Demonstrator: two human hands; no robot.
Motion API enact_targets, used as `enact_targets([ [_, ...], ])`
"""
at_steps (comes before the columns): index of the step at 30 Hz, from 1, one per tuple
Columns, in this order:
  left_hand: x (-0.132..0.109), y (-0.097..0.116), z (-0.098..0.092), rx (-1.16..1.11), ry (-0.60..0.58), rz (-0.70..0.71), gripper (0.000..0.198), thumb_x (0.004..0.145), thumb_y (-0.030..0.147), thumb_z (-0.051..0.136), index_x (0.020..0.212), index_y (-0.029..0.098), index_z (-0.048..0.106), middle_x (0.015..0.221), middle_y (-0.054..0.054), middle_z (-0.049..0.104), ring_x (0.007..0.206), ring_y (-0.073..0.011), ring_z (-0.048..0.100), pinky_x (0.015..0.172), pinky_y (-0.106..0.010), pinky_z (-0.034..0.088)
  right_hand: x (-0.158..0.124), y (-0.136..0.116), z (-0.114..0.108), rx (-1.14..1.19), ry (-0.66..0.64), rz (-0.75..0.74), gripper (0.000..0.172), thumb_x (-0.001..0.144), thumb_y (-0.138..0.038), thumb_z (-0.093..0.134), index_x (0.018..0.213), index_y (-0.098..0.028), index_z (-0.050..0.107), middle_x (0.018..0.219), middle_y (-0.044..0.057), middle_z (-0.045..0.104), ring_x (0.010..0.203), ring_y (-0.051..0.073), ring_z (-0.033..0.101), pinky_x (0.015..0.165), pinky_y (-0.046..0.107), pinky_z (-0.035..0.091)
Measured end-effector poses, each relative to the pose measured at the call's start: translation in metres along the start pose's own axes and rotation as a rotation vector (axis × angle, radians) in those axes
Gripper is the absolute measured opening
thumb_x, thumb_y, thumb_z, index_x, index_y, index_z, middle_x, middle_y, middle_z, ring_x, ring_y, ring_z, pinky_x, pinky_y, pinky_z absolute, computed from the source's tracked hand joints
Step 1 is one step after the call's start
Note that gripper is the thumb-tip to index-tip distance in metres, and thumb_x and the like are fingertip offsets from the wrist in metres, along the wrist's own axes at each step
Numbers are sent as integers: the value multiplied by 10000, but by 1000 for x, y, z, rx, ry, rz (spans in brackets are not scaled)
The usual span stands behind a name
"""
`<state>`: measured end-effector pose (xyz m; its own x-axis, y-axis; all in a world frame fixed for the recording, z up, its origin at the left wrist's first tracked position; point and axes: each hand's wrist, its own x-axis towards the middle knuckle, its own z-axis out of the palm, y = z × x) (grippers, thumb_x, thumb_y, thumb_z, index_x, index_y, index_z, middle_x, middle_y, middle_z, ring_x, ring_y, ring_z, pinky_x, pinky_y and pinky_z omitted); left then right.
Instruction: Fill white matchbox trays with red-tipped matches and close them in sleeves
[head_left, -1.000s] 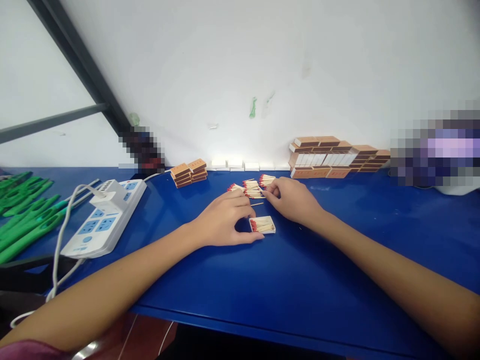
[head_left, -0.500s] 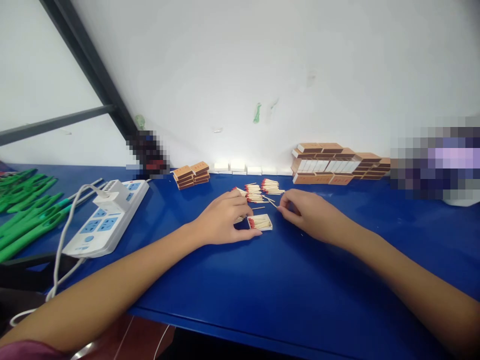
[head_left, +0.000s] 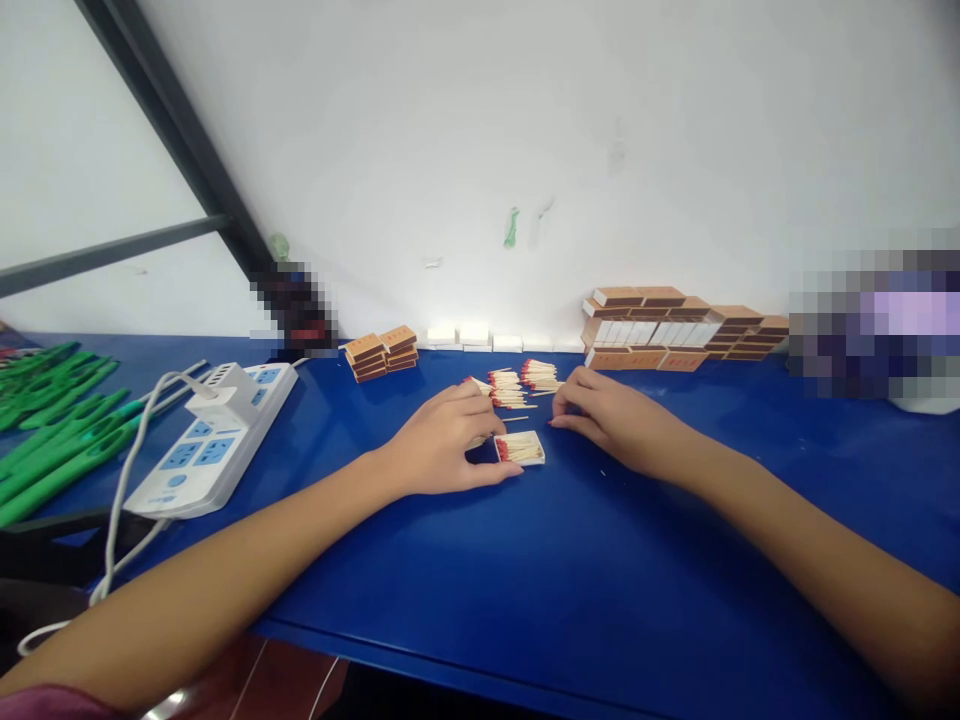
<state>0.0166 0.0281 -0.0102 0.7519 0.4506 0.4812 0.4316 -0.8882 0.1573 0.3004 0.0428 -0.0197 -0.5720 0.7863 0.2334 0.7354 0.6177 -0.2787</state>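
A maroon sleeve (head_left: 60, 702) edges the lower left corner as a person works over a blue table (head_left: 480, 570). The left hand (head_left: 450, 440) is spread wide around the left end of a small white tray (head_left: 541, 451), thumb along its near side; whether the fingers press on it cannot be told. Inside lie matches, red heads to the left. The right hand (head_left: 600, 410), just beyond the tray to its right, pinches a match (head_left: 553, 423), of which only the red tip shows. Behind the tray lies a loose match (head_left: 514, 419), then clusters of matches (head_left: 507, 388), one partly hidden by the left hand. Off to the left sit a power strip (head_left: 214, 447) and green pieces (head_left: 75, 465). Farther back, stacked matchboxes (head_left: 380, 356) and a larger matchbox wall (head_left: 660, 334) flank white trays (head_left: 474, 334) before a pale wall (head_left: 420, 130).
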Motion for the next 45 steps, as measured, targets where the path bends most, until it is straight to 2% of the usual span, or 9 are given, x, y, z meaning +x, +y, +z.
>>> enact_targets([
  [2, 0, 0, 0, -6, 5, -1, 380, 911, 550, 719, 955, 173, 723, 822, -34, 677, 815, -196, 616, 927, -398, 517, 0, -1, 0, 17, -5, 30, 212, 1044, -349, 517, 910, -213, 609, 994, 62, 581, 834, 200, 594, 754, 342, 491],
  [5, 0, -1, 0, 1, 24, -7, 377, 911, 550, 718, 939, 174, 719, 807, -29, 672, 800, -192, 609, 901, -391, 521, -1, -13, -2, 50, 81, 26, 197, 1049, -343, 521, 913, -217, 587, 980, 56, 600, 852, 203, 603, 767, 344, 499],
  [8, -1, 0, 1, 16, 29, -18, 379, 908, 551, 720, 948, 175, 722, 811, -32, 667, 810, -195, 607, 899, -389, 520, -2, -37, -2, 93, 183, -45, 165, 1061, -324, 524, 943, -221, 579, 994, 62, 615, 891, 208, 608, 784, 337, 510],
  [13, -2, 2, 1, 8, 26, -7, 373, 916, 538, 719, 951, 167, 714, 798, -24, 646, 804, -186, 600, 937, -394, 512, -6, -64, 11, 13, 187, -142, 80, 1023, -217, 594, 944, -214, 600, 986, 69, 636, 921, 227, 633, 755, 333, 522],
  [24, -1, 5, -1, -22, 24, -10, 365, 912, 518, 741, 944, 155, 718, 812, -19, 648, 792, -171, 606, 867, -369, 506, -7, -53, 14, 56, 117, -105, 101, 1023, -222, 608, 926, -200, 587, 973, 53, 623, 865, 202, 619, 717, 328, 498],
  [30, 0, 5, -1, -22, 16, -11, 357, 912, 511, 744, 949, 158, 716, 816, -16, 651, 789, -167, 607, 910, -380, 509, -7, -54, 17, 85, 127, -108, 74, 1025, -228, 606, 955, -201, 607, 999, 52, 611, 860, 190, 604, 739, 330, 486],
  [39, 0, 6, -2, -25, 18, -20, 352, 915, 519, 733, 950, 169, 716, 799, -14, 642, 784, -170, 609, 919, -386, 513, -5, -49, 10, 183, 91, -99, 128, 1003, -225, 648, 880, -210, 612, 820, -6, 592, 697, 142, 541, 623, 268, 395],
  [42, 0, 5, -1, -21, 18, -13, 353, 914, 515, 738, 949, 165, 719, 802, -17, 648, 783, -172, 610, 902, -381, 512, -5, -50, 10, 185, 109, -104, 144, 1004, -234, 642, 867, -210, 608, 819, -6, 599, 677, 135, 528, 613, 265, 384],
  [45, 0, 4, -1, -16, 15, -12, 365, 914, 529, 732, 948, 166, 722, 811, -24, 666, 787, -178, 618, 892, -384, 514, -5, -46, 10, 158, 181, -79, 162, 1014, -276, 624, 865, -214, 613, 789, -7, 599, 659, 139, 518, 612, 274, 377],
])
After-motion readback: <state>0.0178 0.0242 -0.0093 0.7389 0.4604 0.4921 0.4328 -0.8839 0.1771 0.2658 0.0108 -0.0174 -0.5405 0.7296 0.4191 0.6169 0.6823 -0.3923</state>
